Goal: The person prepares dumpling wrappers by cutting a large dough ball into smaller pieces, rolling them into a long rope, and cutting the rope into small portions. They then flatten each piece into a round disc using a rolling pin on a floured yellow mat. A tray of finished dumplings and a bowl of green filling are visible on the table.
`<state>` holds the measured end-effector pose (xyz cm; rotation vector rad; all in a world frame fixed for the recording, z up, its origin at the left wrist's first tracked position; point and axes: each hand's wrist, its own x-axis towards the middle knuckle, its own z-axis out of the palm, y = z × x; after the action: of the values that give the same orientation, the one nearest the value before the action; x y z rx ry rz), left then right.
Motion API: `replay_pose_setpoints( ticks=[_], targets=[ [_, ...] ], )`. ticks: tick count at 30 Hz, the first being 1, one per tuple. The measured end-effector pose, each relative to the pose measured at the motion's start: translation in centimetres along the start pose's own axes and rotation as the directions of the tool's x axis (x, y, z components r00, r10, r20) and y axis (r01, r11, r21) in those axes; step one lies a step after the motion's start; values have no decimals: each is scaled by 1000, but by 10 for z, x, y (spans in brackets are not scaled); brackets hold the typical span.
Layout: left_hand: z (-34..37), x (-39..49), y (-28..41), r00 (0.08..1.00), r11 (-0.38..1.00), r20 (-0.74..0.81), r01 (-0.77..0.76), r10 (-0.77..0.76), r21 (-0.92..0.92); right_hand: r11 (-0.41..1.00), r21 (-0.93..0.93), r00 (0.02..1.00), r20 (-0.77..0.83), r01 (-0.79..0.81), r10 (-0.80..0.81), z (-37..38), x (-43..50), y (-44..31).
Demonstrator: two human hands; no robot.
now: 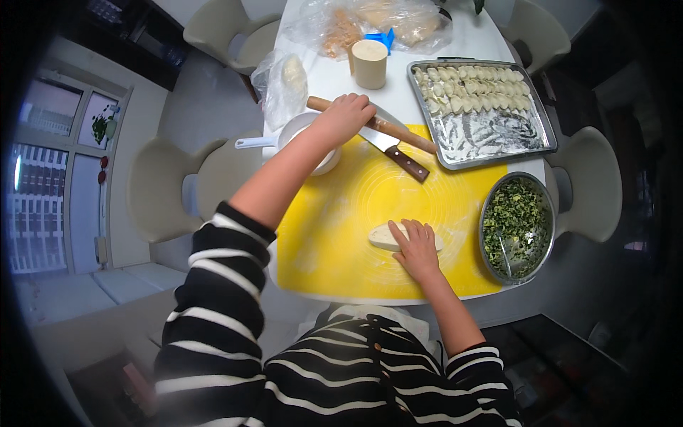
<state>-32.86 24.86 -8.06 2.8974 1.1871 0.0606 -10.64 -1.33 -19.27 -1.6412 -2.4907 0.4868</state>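
My left hand (347, 118) is stretched forward, with its fingers curled over a wooden rolling pin (403, 134). Under the pin lies a kitchen knife with a brown riveted handle (407, 163); part of its blade is hidden. Near the table's front, my right hand (419, 250) holds an oblong piece of pale dough (383, 238), its fingers spread across the top. The dough lies on a yellow silicone kneading mat (325, 240) printed with circles and dusted with flour.
A metal tray (491, 140) holds rows of dumplings. A steel bowl (549, 235) of chopped green filling stands at right. Left are a handled white pot (256, 142) and bagged dough (292, 74). Behind stand a beige canister (370, 66) and plastic bags (421, 24). Chairs (160, 189) surround the table.
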Motion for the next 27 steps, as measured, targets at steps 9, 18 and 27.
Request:
replay_pose_setpoints(
  ticks=[9, 18, 27],
  targets=[
    [96, 78, -19, 956, 982, 241, 136, -165, 130, 980, 196, 998, 62, 17, -30, -16, 20, 16],
    [102, 73, 18, 996, 991, -23, 83, -81, 101, 733, 591, 940, 253, -337, 229, -90, 57, 23],
    [117, 43, 86, 972, 985, 166, -158, 168, -72, 966, 160, 979, 33, -203, 200, -35, 54, 43]
  ],
)
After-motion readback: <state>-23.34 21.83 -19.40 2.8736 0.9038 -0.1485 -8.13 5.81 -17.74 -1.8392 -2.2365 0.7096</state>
